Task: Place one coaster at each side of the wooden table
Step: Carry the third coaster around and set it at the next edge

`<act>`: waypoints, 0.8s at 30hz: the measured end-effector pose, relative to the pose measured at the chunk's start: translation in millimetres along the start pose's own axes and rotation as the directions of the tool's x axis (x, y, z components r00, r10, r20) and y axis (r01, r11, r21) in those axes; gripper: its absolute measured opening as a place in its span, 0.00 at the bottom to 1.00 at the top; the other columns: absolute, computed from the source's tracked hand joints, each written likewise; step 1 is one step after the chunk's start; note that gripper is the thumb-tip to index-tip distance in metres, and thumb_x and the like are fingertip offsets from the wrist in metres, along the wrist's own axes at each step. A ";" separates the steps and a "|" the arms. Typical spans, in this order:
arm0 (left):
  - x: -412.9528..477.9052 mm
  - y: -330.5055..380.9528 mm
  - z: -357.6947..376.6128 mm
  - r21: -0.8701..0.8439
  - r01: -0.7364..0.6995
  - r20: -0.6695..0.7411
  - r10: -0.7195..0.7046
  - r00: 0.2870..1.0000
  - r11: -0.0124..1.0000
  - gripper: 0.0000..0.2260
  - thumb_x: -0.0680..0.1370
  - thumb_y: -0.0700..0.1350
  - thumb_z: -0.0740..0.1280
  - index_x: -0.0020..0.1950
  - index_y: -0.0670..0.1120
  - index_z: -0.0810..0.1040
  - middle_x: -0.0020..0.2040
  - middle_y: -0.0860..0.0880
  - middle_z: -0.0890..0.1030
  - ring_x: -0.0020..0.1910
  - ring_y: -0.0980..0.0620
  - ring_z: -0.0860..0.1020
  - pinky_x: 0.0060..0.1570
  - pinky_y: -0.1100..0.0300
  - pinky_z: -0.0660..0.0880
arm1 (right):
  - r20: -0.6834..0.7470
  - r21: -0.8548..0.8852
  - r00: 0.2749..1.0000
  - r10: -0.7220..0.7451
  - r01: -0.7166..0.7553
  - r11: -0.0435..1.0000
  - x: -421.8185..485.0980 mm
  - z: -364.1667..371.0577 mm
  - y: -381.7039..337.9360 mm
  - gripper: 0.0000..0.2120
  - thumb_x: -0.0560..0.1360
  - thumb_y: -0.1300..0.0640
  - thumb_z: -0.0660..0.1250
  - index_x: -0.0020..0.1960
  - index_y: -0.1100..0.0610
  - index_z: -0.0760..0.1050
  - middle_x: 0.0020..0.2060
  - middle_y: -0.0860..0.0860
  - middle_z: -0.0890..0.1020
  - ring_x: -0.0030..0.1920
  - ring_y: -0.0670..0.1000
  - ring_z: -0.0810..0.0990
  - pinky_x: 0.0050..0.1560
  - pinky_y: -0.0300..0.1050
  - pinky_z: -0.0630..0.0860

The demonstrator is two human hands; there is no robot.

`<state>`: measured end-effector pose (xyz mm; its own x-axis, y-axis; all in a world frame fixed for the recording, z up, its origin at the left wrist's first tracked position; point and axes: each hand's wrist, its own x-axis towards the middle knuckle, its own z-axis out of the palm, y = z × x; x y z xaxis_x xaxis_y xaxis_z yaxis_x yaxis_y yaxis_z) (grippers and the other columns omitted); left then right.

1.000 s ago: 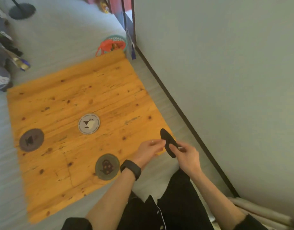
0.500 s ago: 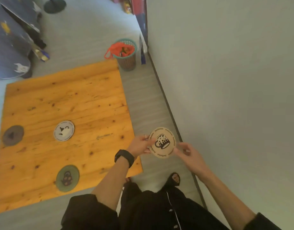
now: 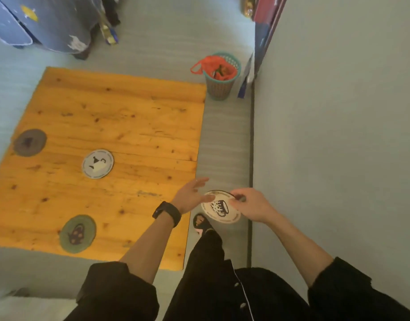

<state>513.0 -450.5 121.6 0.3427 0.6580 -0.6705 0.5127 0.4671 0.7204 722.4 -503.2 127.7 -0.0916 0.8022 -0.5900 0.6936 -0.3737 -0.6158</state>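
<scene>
The orange wooden table (image 3: 134,126) carries three round coasters: a dark grey one (image 3: 30,142) near its left side, a white one (image 3: 97,163) toward the middle, and a green one (image 3: 77,233) near its front side. My right hand (image 3: 250,206) holds a white coaster with a black cup drawing (image 3: 219,208), face up, in the air just off the table's right edge. My left hand (image 3: 192,196), with a black watch on the wrist, has its fingers spread; its thumb lies against the coaster's left rim.
A teal basket (image 3: 222,85) with a red bag stands on the floor past the table's far right corner. A grey wall (image 3: 338,135) runs along the right. A blue patterned cloth (image 3: 37,22) hangs at the top left. My foot (image 3: 200,222) is below the coaster.
The view swung right and the table shifted left in it. The coaster went from edge-on to face up. My left hand has opened its fingers; the right hand keeps hold.
</scene>
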 end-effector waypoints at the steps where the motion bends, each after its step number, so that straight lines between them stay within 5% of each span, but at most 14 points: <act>1: 7.0 8.4 -6.1 0.071 -0.049 0.005 0.049 0.999 0.996 0.22 0.74 0.49 0.73 0.67 0.51 0.75 0.64 0.49 0.77 0.64 0.49 0.73 0.62 0.51 0.70 | 0.055 -0.078 0.998 -0.037 0.042 0.996 13.7 -12.0 -11.7 0.07 0.79 0.52 0.66 0.54 0.46 0.82 0.42 0.38 0.81 0.48 0.43 0.80 0.47 0.42 0.78; 3: 21.0 22.8 -19.1 0.250 -0.116 -0.040 0.130 0.991 0.961 0.14 0.75 0.52 0.71 0.58 0.50 0.82 0.57 0.48 0.82 0.57 0.47 0.79 0.55 0.53 0.75 | 0.102 -0.153 0.990 -0.097 0.112 0.982 42.0 -31.9 -33.1 0.05 0.79 0.52 0.67 0.52 0.46 0.81 0.42 0.38 0.80 0.47 0.45 0.80 0.44 0.38 0.74; 5: 29.9 31.3 -37.1 0.221 -0.081 -0.141 0.114 0.983 0.972 0.12 0.75 0.53 0.70 0.55 0.50 0.83 0.53 0.47 0.84 0.51 0.48 0.81 0.51 0.53 0.77 | 0.076 -0.125 0.990 -0.121 0.130 0.984 69.4 -49.7 -53.2 0.05 0.78 0.51 0.68 0.52 0.47 0.82 0.42 0.39 0.81 0.46 0.44 0.79 0.42 0.35 0.72; 8: 31.2 23.3 -60.1 -0.308 -0.019 -0.256 -0.064 0.965 0.951 0.15 0.75 0.50 0.72 0.59 0.45 0.81 0.51 0.45 0.85 0.46 0.50 0.83 0.43 0.54 0.80 | 0.022 0.088 0.997 -0.069 0.066 0.994 100.0 -63.5 -78.0 0.11 0.77 0.47 0.71 0.55 0.51 0.82 0.47 0.44 0.84 0.48 0.45 0.81 0.46 0.39 0.76; 10: 26.0 17.1 -69.5 -0.670 -0.043 -0.295 -0.212 0.932 0.741 0.16 0.75 0.48 0.72 0.61 0.43 0.79 0.49 0.46 0.85 0.41 0.52 0.83 0.35 0.60 0.79 | 0.058 0.206 0.998 -0.010 -0.002 0.979 118.6 -64.3 -92.8 0.14 0.77 0.47 0.71 0.56 0.54 0.81 0.50 0.49 0.85 0.49 0.48 0.83 0.46 0.42 0.79; 12: 21.2 9.9 -76.6 -0.827 -0.095 -0.314 -0.314 0.896 0.555 0.13 0.76 0.47 0.72 0.58 0.45 0.78 0.45 0.48 0.85 0.35 0.54 0.83 0.35 0.59 0.79 | 0.099 0.287 0.995 -0.004 -0.025 0.957 137.3 -60.1 -105.9 0.13 0.77 0.50 0.72 0.57 0.57 0.81 0.50 0.52 0.86 0.45 0.47 0.85 0.40 0.39 0.79; 14: 21.8 4.8 -80.1 -0.873 -0.109 -0.312 -0.373 0.874 0.475 0.08 0.77 0.46 0.71 0.54 0.46 0.77 0.43 0.48 0.85 0.32 0.54 0.82 0.42 0.54 0.81 | 0.125 0.304 0.992 -0.028 -0.011 0.953 156.6 -53.9 -117.8 0.11 0.77 0.54 0.72 0.56 0.58 0.80 0.49 0.52 0.86 0.40 0.44 0.85 0.37 0.34 0.79; 17: 32.3 1.4 -88.5 -0.897 -0.100 -0.314 -0.462 0.830 0.430 0.06 0.78 0.44 0.70 0.52 0.46 0.76 0.43 0.46 0.84 0.32 0.52 0.81 0.47 0.50 0.79 | 0.185 0.223 0.978 -0.093 0.051 0.973 195.0 -47.4 -135.1 0.02 0.78 0.55 0.71 0.50 0.51 0.80 0.48 0.48 0.85 0.42 0.42 0.85 0.40 0.34 0.80; 20: 50.8 2.8 -97.4 -0.909 -0.082 -0.318 -0.550 0.772 0.409 0.12 0.77 0.42 0.69 0.59 0.47 0.74 0.51 0.42 0.83 0.37 0.49 0.81 0.37 0.55 0.74 | 0.296 0.040 0.935 -0.196 0.193 0.980 241.5 -45.3 -145.5 0.03 0.79 0.54 0.70 0.48 0.46 0.77 0.48 0.42 0.83 0.48 0.42 0.81 0.52 0.40 0.79; 24: 82.7 10.0 -92.3 -0.950 -0.076 -0.270 -0.669 0.692 0.304 0.10 0.78 0.44 0.68 0.58 0.48 0.73 0.47 0.45 0.83 0.38 0.49 0.82 0.41 0.54 0.75 | 0.455 -0.165 0.864 -0.216 0.320 0.933 295.3 -51.7 -149.7 0.07 0.78 0.49 0.69 0.47 0.38 0.73 0.47 0.38 0.80 0.50 0.42 0.80 0.56 0.45 0.79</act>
<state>473.9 -336.9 89.7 -0.3185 0.3022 -0.8985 -0.6174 0.6531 0.4385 628.5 -186.3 72.6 -0.5542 0.5617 -0.6143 0.7358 -0.0146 -0.6771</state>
